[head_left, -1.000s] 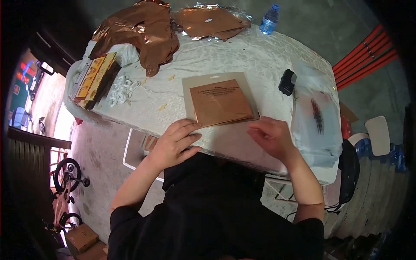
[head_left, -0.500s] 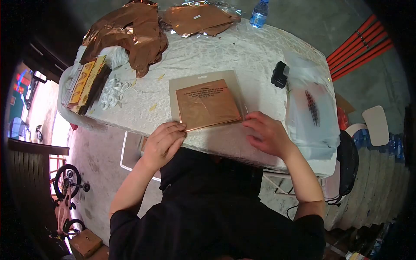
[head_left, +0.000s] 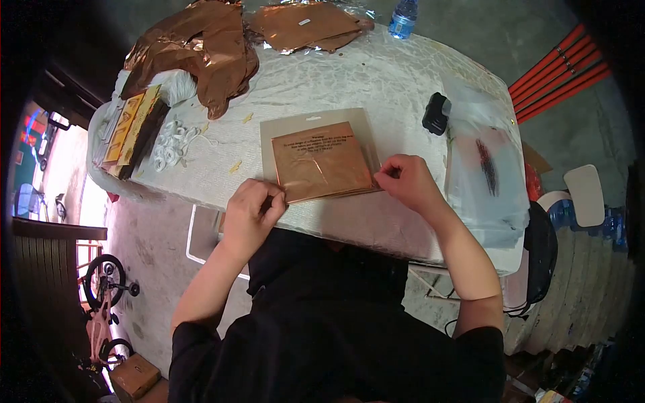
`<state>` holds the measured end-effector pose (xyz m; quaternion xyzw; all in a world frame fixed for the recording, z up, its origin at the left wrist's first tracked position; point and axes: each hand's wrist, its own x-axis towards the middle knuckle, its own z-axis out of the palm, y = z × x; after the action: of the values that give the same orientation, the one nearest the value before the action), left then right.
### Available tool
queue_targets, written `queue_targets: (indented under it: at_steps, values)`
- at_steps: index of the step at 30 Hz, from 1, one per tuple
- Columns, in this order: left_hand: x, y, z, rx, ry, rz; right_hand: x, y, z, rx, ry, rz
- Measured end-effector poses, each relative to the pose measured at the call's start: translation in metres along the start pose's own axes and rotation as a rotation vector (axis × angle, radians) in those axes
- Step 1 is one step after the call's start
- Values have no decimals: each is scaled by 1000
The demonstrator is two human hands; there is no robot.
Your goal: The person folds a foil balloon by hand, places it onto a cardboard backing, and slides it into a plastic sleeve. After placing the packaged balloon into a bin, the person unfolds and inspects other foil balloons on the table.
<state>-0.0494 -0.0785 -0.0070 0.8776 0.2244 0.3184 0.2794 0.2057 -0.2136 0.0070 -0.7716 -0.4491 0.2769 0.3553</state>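
At the left end of the table (head_left: 376, 80), a yellow box (head_left: 127, 134) stands near the edge, with white rings (head_left: 169, 146) lying in a heap just beside it. Behind these, a large crumpled piece of copper foil (head_left: 222, 47) spreads over the far left corner. A few small yellow pieces (head_left: 236, 166) lie scattered to its right.

Next comes the left hand (head_left: 254, 207), its fingers curled and its thumb pressed toward them at the lower left corner of a clear bag (head_left: 287, 125). The bag lies flat near the front edge, between the two hands, slightly turned, its slotted end pointing away from the person. Inside it sits a folded copper sheet (head_left: 322, 164), under a printed warning. Well beyond it, a copper stack (head_left: 306, 28) lies at the far edge, then a bottle (head_left: 403, 19) stands upright.

The right hand (head_left: 408, 181) has thumb and forefinger together, pinching the bag's lower right corner. Farther right are a black object (head_left: 436, 113) and a pile of clear bags (head_left: 480, 188).
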Motion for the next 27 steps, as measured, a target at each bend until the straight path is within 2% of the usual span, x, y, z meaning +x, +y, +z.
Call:
queue_targets:
  at_steps: [4,6,7,9,10,12,17,20,22,23,25,26,27]
  values:
    - [4,3,4,9,16,-114,7,-3,1,-58,-24,-4]
    - [6,2,6,94,15,-142,8,-10,-1,-79,-109,118]
    - [8,7,3,139,-31,-225,9,-10,0,-80,-111,116]
    - [10,8,-2,206,-1,-183,9,-4,4,-217,35,-4]
    - [11,7,-4,272,29,-141,9,2,10,-216,35,-7]
    - [9,6,-6,342,15,-105,5,11,21,-502,243,-373]
    - [-11,16,-10,527,-4,-48,-5,5,15,-419,148,-347]
    - [-36,25,-15,497,-97,-377,-6,6,18,-395,147,-407]
    - [-40,31,-21,425,-162,-555,-5,8,19,-400,167,-441]
    - [-48,22,-20,432,-162,-555,-3,9,19,-355,159,-415]
    - [-65,-6,-13,-99,-136,-512,-3,10,17,-307,152,-398]
    - [-70,-8,-10,-91,-130,-508,-4,8,15,-278,132,-371]
    - [-71,-6,-8,-289,-60,-554,-4,6,14,-249,116,-345]
